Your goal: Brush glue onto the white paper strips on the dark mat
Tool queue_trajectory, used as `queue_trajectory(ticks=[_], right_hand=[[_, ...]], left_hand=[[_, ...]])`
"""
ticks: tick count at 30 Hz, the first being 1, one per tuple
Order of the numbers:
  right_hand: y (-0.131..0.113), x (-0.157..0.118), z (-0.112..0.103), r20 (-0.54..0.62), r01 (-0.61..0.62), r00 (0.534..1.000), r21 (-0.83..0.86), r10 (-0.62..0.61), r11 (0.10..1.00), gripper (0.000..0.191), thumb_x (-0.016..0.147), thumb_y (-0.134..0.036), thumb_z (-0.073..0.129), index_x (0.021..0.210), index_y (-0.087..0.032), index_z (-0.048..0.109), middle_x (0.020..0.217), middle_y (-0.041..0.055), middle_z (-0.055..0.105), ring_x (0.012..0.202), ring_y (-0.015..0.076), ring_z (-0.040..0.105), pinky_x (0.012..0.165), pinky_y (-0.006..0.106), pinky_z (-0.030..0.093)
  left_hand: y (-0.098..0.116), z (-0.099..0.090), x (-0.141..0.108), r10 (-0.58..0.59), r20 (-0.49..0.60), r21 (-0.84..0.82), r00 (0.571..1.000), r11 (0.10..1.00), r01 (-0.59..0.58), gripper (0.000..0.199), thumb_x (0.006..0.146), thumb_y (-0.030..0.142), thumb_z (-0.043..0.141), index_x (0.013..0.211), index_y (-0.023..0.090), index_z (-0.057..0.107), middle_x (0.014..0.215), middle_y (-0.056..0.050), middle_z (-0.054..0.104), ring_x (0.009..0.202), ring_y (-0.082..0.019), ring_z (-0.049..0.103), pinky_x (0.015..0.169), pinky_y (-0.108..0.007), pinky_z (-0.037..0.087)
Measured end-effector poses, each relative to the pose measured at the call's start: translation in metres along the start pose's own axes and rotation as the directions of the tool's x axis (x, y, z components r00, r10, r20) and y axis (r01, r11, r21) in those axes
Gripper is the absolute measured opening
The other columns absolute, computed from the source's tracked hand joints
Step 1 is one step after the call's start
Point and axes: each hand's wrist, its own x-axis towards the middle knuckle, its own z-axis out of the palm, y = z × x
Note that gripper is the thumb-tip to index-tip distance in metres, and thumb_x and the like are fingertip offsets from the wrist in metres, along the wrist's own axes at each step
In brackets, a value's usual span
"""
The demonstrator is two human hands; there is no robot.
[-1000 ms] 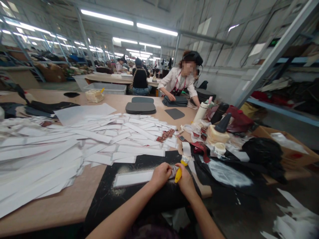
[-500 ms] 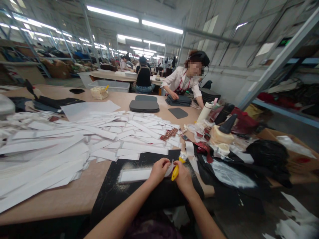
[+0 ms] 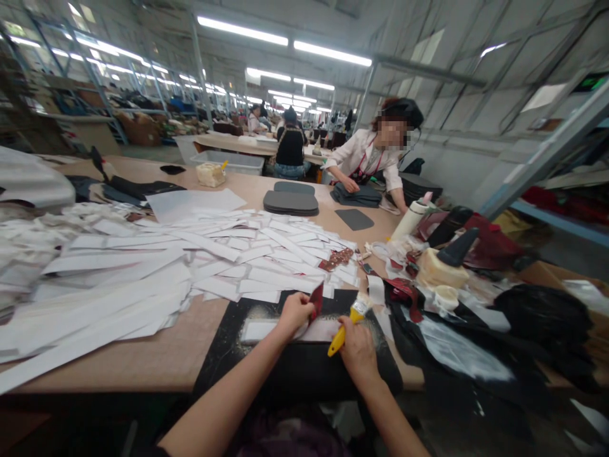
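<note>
Your left hand pinches a small dark red leather piece by its lower edge, tilting it up off the white strip that lies on the black mat. Your right hand is closed round the yellow handle of a brush, bristles pointing to about one o'clock, just beside the red piece and not touching it.

To do this stroke well, I would keep the red piece pinched at its very edge so your fingers stay off the face, lay it flat before brushing, and draw the brush outward over the mat so any excess lands there and not on the strip.

At two o'clock from your hands stands a cream pot with a black cone top, among red scraps. From ten to twelve o'clock a heap of white paper strips covers the table. At twelve o'clock a person in a white top leans over a stack of grey pieces.

Whether the bristles are wet I cannot tell; the far side of the red piece is hidden, and the left of the scene is blurred.
</note>
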Motion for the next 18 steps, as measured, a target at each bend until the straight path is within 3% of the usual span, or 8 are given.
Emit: queue_trajectory(ticks=[4,8,12,15,18], right_hand=[[-0.001,0.009,-0.012,0.062,0.080,0.995,-0.061,-0.076,0.995,0.023,0.081,-0.017,0.050,0.103,-0.019,0.056,0.072,0.0051,0.058,0.073,0.0234,0.054,0.068,0.034,0.035],[-0.026,0.026,-0.017,0.077,0.105,0.991,0.103,-0.113,0.989,0.021,0.081,-0.019,0.053,0.102,-0.021,0.055,0.078,0.0048,0.059,0.079,0.0223,0.055,0.069,0.032,0.037],[-0.054,0.027,0.004,0.127,0.186,0.966,0.263,-0.225,0.947,0.027,0.076,-0.014,0.059,0.101,-0.022,0.054,0.082,0.0035,0.058,0.079,0.0187,0.056,0.070,0.027,0.041],[-0.059,0.019,0.020,0.093,0.197,0.971,0.227,-0.222,0.954,0.032,0.072,-0.016,0.065,0.101,-0.021,0.054,0.083,0.0047,0.057,0.080,0.0207,0.055,0.072,0.030,0.043],[-0.055,0.015,0.026,0.058,0.213,0.971,0.216,-0.230,0.953,0.037,0.070,-0.017,0.068,0.103,-0.020,0.052,0.084,0.0056,0.057,0.081,0.0221,0.055,0.073,0.033,0.045]], left_hand=[[-0.005,-0.032,0.012,-0.144,-0.042,-0.278,0.989,0.952,0.126,0.006,0.070,0.020,0.052,0.067,0.015,0.051,0.055,0.000,0.056,0.046,-0.009,0.052,0.049,-0.021,0.039],[-0.008,-0.036,0.007,-0.198,-0.041,-0.475,0.979,0.866,0.155,0.012,0.064,0.020,0.061,0.067,0.014,0.051,0.054,0.001,0.057,0.044,-0.008,0.051,0.046,-0.020,0.040],[-0.006,-0.042,0.006,-0.218,-0.062,-0.619,0.974,0.774,0.134,0.013,0.060,0.016,0.063,0.065,0.013,0.052,0.053,0.000,0.058,0.046,-0.009,0.053,0.047,-0.022,0.044],[-0.006,-0.073,0.010,-0.259,-0.140,-0.707,0.956,0.702,0.087,0.012,0.060,0.012,0.063,0.063,0.014,0.051,0.052,0.001,0.057,0.046,-0.009,0.053,0.047,-0.021,0.045],[-0.009,-0.124,0.015,-0.330,-0.237,-0.771,0.914,0.636,0.030,0.014,0.061,0.008,0.061,0.061,0.014,0.049,0.050,0.002,0.054,0.043,-0.008,0.051,0.045,-0.019,0.043]])
